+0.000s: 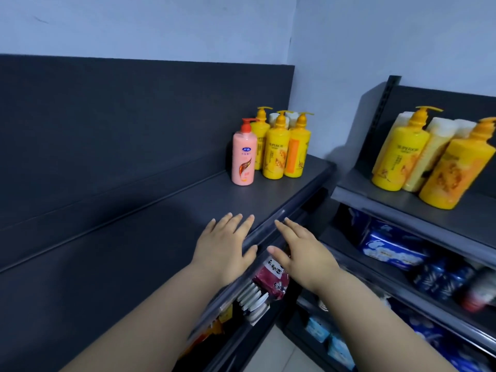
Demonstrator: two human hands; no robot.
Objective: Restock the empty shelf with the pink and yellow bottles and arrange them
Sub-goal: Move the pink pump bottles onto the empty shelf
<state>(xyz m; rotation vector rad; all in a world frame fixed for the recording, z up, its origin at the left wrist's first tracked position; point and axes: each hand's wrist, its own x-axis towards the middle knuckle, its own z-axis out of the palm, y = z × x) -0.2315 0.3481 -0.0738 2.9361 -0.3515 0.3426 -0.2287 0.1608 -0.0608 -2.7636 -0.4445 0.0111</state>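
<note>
A pink pump bottle [243,160] stands upright on the dark top shelf [134,237] near its right end. Just right of it and behind stand three yellow pump bottles [276,151], close together, with white-capped bottles [274,118] behind them. My left hand [228,242] hovers over the shelf's front part, fingers straight and spread, holding nothing. My right hand [298,248] is beside it, just past the shelf's front edge, also flat and empty. Both hands are well short of the bottles.
A second shelf unit [418,210] at the right carries more yellow pump bottles [400,154] and pale white-capped bottles [432,151]. Below it lie blue packages [389,245]. Under the left shelf's edge hang a red packet [271,280] and white items. A dark back panel rises behind the shelf.
</note>
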